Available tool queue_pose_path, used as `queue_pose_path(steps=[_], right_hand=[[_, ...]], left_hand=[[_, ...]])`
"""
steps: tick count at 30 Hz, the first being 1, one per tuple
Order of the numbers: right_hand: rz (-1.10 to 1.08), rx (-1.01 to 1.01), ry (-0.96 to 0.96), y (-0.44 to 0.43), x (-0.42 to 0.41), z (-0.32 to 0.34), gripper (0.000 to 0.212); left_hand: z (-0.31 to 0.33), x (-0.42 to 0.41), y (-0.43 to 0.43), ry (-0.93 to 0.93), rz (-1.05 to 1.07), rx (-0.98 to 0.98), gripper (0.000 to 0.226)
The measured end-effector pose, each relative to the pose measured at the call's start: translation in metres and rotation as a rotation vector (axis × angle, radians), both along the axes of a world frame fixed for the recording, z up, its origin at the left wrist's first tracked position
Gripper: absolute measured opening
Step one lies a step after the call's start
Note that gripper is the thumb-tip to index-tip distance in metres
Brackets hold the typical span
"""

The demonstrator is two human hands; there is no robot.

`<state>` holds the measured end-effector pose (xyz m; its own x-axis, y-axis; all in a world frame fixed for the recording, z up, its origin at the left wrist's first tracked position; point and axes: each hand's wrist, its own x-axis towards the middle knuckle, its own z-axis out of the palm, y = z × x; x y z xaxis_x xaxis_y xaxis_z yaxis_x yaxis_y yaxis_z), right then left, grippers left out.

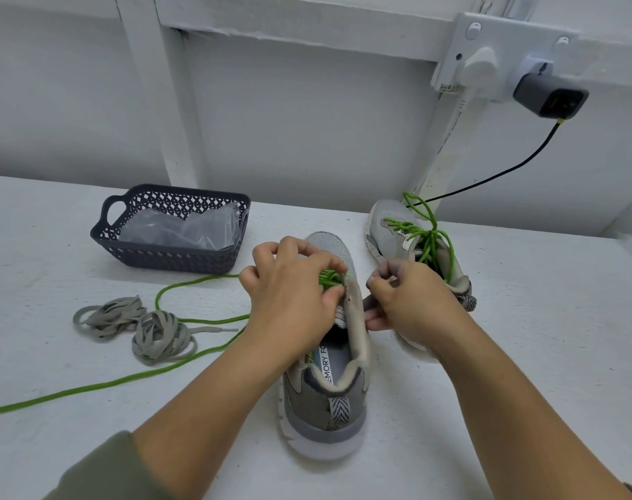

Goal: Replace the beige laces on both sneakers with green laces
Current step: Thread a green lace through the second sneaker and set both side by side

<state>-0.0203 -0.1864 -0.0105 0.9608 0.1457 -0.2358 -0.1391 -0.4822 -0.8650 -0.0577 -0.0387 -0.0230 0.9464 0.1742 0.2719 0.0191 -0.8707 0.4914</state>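
An olive sleeve (pixel 101 467) and two bare forearms reach in over the white table (pixel 523 355) to the near sneaker (pixel 325 409), which stands heel toward the camera with its collar open. The left hand (pixel 293 294) has its fingers curled over the tongue area, thumb and fingertips pinching the green lace (pixel 91 386) at the upper eyelets; the lace's long slack trails off left across the table. The right hand (pixel 408 301) is curled too, pinching the sneaker's right-side upper edge; whether it also holds a lace end cannot be told. The far sneaker (pixel 397 232) already carries a green lace, loosely threaded, and the beige laces (pixel 141 326) lie bundled to the left, near a dark basket (pixel 170 254) holding a plastic bag (pixel 184 229). So the second shoe's lacing looks well along. Next, the pinched end likely needs feeding through an eyelet and the slack drawn up evenly.
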Motion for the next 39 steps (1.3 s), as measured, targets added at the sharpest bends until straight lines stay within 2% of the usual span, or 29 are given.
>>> queue_pose_path(steps=[4, 8, 14, 18, 20, 22, 24, 27, 30, 33, 37, 39], right_hand=[[0.045, 0.015, 0.002, 0.001, -0.002, 0.003, 0.011], [0.042, 0.0, -0.013, 0.001, -0.003, 0.002, 0.004], [0.079, -0.055, -0.119, 0.002, -0.003, 0.005, 0.008], [0.117, -0.103, -0.12, 0.004, -0.001, 0.01, 0.009], [0.087, -0.08, -0.084, 0.004, -0.001, 0.011, 0.007], [-0.004, -0.029, -0.038, 0.004, -0.003, 0.014, 0.005], [-0.074, -0.162, -0.032, 0.006, -0.006, 0.016, 0.007], [-0.002, -0.568, -0.097, 0.012, -0.013, 0.011, 0.021], [0.118, -0.699, -0.377, 0.017, -0.018, 0.008, 0.039], [0.23, -0.792, -0.541, 0.019, -0.013, 0.01, 0.034], [0.266, -0.852, -0.481, 0.023, -0.012, 0.014, 0.019], [0.207, -0.905, -0.352, 0.021, -0.018, 0.016, 0.013]], left_hand=[[0.002, 0.0, -0.005, -0.024, 0.053, 0.016, 0.011], [0.001, -0.003, -0.008, 0.031, 0.151, 0.033, 0.01], [0.004, 0.0, -0.011, 0.055, 0.096, 0.013, 0.008], [0.001, -0.001, -0.01, 0.025, 0.082, -0.027, 0.009], [0.0, -0.002, -0.009, 0.021, 0.091, -0.039, 0.007], [-0.002, -0.003, -0.007, 0.032, 0.112, -0.037, 0.019], [-0.003, -0.003, -0.004, 0.038, 0.123, -0.06, 0.03], [-0.003, -0.004, -0.003, 0.035, 0.142, -0.064, 0.027], [0.004, -0.01, -0.001, -0.004, 0.153, -0.012, 0.02], [0.013, -0.019, 0.009, -0.014, 0.104, 0.008, 0.014], [0.021, -0.027, 0.018, -0.006, 0.052, -0.048, 0.015], [0.023, -0.028, 0.019, 0.008, 0.044, -0.033, 0.016]])
